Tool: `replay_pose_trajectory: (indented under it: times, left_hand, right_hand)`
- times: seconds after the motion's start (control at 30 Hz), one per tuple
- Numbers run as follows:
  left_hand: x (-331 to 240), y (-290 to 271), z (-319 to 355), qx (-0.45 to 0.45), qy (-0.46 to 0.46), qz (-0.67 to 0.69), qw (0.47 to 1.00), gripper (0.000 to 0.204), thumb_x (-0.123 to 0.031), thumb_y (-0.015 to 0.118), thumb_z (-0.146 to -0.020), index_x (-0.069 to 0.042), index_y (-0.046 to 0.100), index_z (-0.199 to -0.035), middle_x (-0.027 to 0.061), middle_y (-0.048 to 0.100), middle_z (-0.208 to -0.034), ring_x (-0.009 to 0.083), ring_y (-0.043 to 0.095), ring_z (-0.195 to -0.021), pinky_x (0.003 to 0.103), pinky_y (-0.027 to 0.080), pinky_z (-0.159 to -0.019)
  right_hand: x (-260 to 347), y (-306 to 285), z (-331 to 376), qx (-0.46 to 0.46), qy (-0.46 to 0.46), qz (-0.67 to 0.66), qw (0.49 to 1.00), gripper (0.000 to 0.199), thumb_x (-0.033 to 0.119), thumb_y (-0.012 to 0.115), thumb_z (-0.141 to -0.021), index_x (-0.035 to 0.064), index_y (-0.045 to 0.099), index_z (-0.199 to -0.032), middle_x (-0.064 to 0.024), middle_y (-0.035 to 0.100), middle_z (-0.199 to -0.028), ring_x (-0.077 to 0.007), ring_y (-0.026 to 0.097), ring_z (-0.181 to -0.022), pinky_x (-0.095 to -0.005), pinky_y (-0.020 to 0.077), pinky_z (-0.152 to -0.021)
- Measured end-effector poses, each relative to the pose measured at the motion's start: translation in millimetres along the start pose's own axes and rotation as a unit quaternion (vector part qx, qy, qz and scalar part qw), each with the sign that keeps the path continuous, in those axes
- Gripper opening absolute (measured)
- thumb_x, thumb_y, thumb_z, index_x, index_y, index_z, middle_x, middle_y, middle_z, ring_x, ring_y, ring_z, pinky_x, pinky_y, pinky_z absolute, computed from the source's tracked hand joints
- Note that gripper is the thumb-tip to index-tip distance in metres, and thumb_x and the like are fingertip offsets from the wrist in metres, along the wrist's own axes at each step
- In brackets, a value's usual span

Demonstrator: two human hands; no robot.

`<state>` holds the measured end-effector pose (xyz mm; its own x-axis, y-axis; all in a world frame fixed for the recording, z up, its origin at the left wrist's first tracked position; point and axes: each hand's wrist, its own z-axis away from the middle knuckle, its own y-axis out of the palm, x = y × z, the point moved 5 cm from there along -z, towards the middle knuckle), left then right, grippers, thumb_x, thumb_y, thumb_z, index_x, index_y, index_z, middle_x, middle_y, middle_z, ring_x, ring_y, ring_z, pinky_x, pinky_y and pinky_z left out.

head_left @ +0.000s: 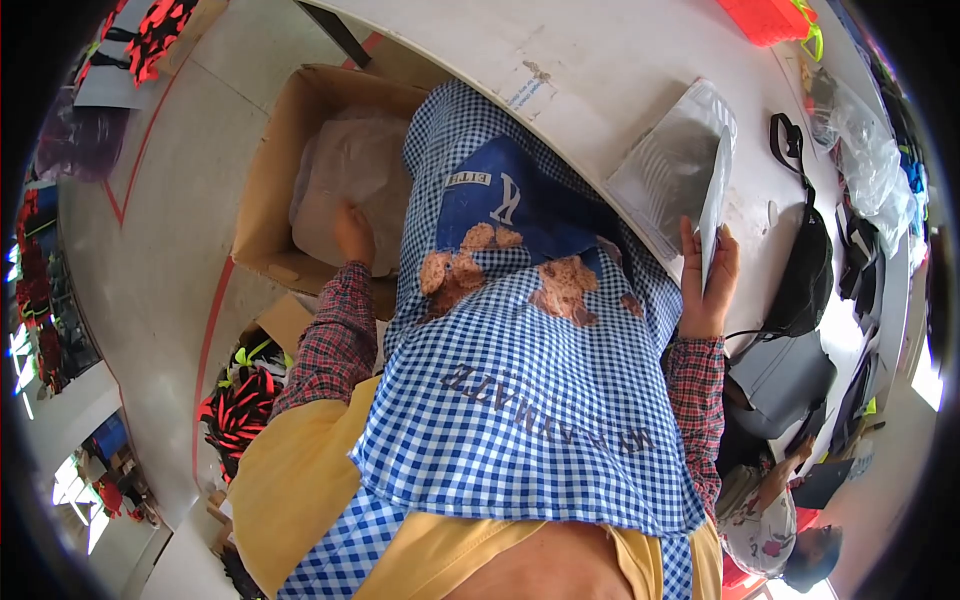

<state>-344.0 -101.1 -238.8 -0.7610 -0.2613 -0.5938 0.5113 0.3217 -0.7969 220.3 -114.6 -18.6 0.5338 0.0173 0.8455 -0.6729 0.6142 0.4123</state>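
My left hand point(352, 236) reaches into an open cardboard box point(262, 190) at my left. Its fingers are bent at a stack of clear plastic bags point(345, 170) inside the box, and the fingertips are partly hidden. My right hand point(712, 275) is at the edge of the white table point(560, 70). Between its thumb and fingers is the raised edge of a flat grey plastic packet point(715, 195) with pale stripes. The rest of that packet lies on a striped silvery sheet or packet point(660, 160) on the table.
A black strapped pouch point(805, 270) lies right of my right hand, with dark flat pieces point(780, 380) nearby. Crumpled clear plastic point(865, 150) and a red tray point(755, 20) are farther along the table. Red-and-black gloves point(243, 410) sit below the box. Another person point(765, 520) works at lower right.
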Motion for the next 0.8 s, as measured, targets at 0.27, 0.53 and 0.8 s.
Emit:
replay_pose_trajectory:
  times: [0.27,0.53,0.8]
  left_hand:
    - [54,52,14,0.206,-0.032,-0.13,0.969,0.023,-0.011,0.055,-0.088,0.003,0.059,-0.106,0.0288,0.064,-0.102,0.0429,0.063,-0.097,0.049,0.05,-0.08]
    - [3,30,-14,0.241,-0.078,-0.115,0.961,0.026,-0.019,0.059,-0.088,0.005,0.065,-0.094,0.0274,0.067,-0.088,0.0407,0.067,-0.09,0.045,0.052,-0.078]
    - [-314,-150,-43,0.16,0.28,0.432,0.842,0.033,-0.027,0.05,-0.101,-0.009,0.051,-0.074,-0.0005,0.048,-0.067,0.0105,0.041,-0.053,0.027,0.032,-0.048]
  right_hand:
    - [-8,-4,1,0.012,0.053,-0.078,0.995,0.017,0.014,0.053,-0.097,-0.0008,0.06,-0.096,-0.0135,0.067,-0.085,-0.0213,0.066,-0.085,-0.0503,0.0408,-0.11]
    - [-13,-1,2,0.044,0.056,-0.062,0.996,0.021,0.014,0.052,-0.098,-0.0029,0.056,-0.11,-0.0155,0.061,-0.113,-0.0268,0.06,-0.109,-0.0439,0.0434,-0.109]
    - [-2,-15,-1,-0.046,0.13,-0.028,0.99,0.026,0.03,0.059,-0.089,0.0078,0.063,-0.101,-0.0076,0.064,-0.09,-0.0193,0.062,-0.082,-0.0326,0.0524,-0.076]
